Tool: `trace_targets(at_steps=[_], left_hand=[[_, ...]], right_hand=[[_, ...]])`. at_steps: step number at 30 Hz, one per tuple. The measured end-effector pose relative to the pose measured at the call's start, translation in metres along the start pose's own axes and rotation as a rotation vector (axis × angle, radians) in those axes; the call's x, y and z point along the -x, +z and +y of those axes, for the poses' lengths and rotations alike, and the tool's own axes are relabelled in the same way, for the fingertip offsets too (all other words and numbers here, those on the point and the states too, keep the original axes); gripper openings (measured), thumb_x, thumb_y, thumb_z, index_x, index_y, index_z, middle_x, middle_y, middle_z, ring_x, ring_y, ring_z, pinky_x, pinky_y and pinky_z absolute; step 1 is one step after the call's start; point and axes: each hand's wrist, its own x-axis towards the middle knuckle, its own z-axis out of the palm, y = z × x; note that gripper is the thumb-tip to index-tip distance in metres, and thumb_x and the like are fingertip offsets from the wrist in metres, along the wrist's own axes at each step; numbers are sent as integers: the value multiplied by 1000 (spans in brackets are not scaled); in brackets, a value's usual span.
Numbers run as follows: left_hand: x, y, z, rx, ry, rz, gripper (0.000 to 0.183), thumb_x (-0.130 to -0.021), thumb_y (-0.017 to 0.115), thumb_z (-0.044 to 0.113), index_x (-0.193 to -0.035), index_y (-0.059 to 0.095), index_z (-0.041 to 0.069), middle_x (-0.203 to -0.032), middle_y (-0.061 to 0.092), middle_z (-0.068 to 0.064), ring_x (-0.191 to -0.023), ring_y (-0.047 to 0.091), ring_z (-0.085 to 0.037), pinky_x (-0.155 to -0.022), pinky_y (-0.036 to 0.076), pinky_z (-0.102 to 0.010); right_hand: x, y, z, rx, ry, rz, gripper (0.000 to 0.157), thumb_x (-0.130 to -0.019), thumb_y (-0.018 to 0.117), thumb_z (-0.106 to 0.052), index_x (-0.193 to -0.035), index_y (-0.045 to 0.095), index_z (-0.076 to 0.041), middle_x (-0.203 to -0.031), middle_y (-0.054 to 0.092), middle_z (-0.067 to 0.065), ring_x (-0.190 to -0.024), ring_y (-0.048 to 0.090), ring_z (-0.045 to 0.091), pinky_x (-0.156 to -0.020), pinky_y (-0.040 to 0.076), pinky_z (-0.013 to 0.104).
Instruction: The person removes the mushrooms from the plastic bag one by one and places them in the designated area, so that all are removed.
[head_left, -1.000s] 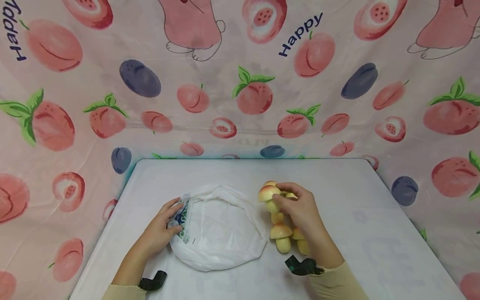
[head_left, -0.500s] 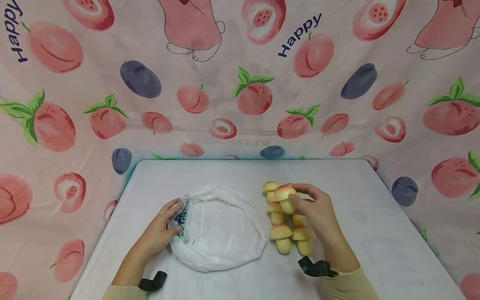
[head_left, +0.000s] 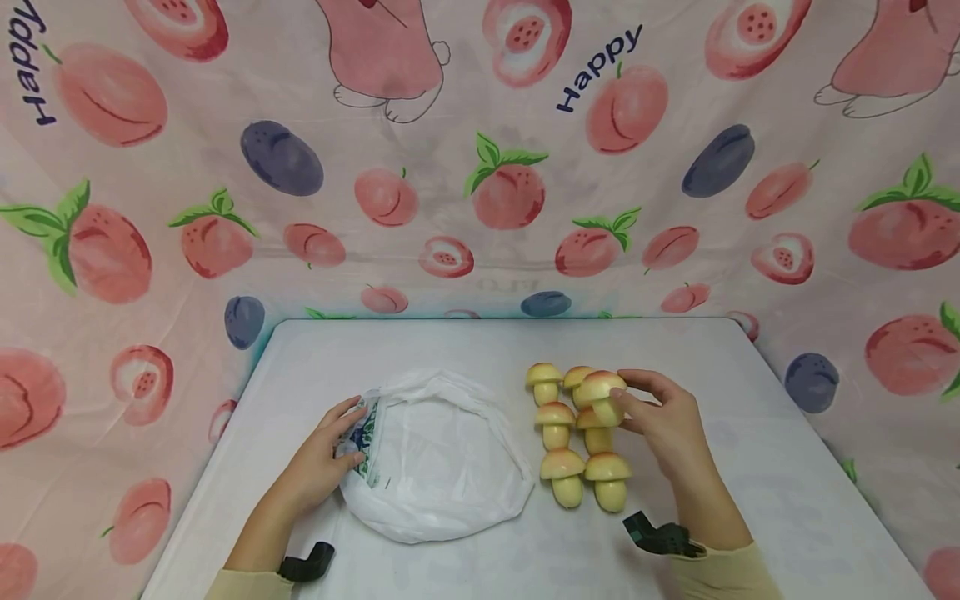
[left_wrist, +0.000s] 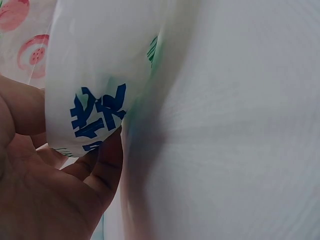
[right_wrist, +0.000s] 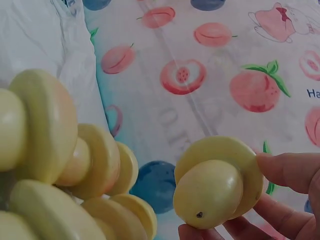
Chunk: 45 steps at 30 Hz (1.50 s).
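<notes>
A white plastic bag [head_left: 442,518] with its mouth spread wide lies on the table, left of the mushrooms. My left hand [head_left: 318,462] holds the bag's left edge between thumb and fingers; blue characters show on that plastic [left_wrist: 102,112] in the left wrist view. Between the thumb and fingers of my right hand [head_left: 667,425] is an imitation mushroom [head_left: 602,392] with a yellow-red cap and pale yellow stem, raised above the others. From the right wrist view, its stem end [right_wrist: 212,192] faces the camera. Several like mushrooms [head_left: 562,475] lie in two columns below and left of it.
The white table [head_left: 757,467] runs back to a pink fruit-print cloth [head_left: 420,275] hanging behind and at both sides. Black camera mounts [head_left: 663,536] sit at both wrists. The mushroom rows lie close to the bag's right side.
My right hand has carried the mushroom rightward, from above the left column to over the right column's far end, uncovering the mushrooms on the table. The left hand and bag have stayed still.
</notes>
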Motion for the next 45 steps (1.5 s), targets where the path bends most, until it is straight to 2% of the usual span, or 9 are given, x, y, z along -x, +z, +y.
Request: trace_targets(at_steps=[6,17,25,37,45], left_hand=[[1,0,1,4,3,0,72,-98,69,-3,-165,43,8,-182,18,-8,-165,18,-50,-125,29,-71],[1,-1,2,0,10,1,72,-98,70,-2,-165,42,7,-182,19,-8,-165,19,-50,-125,29,-71],[1,-2,4,9,-2,-1,72,-99,70,-2,-165,43,8,-182,18,-7,-166,18,-49,-125,29,-71],[1,-1,1,6,4,-1,73,-98,70,-3,-164,43,7,-182,19,-9,-165,18,-50,-124,29,-71],[1,0,0,13,9,2,73,-98,69,-4,-165,42,7,-182,18,-9,-166,17,-50,-125,28,-72]], right_hand=[[-3,-12,7,-16,3,30,48,-101,77,-21,-143,64,-1,-131,63,1,-99,68,-2,-78,67,29],[-7,-34,19,48,30,43,55,-102,76,-29,-148,61,-4,-133,61,-2,-100,66,-5,-79,67,28],[-9,-41,28,72,75,53,56,-102,75,-29,-149,60,-3,-146,57,12,-98,65,-6,-80,67,27],[-14,-45,56,76,152,34,57,-104,72,-30,-151,57,-1,-148,56,17,-93,68,-2,-82,67,29],[-17,-47,72,86,190,21,59,-104,72,-28,-152,55,2,-148,56,20,-92,66,-5,-81,66,27]])
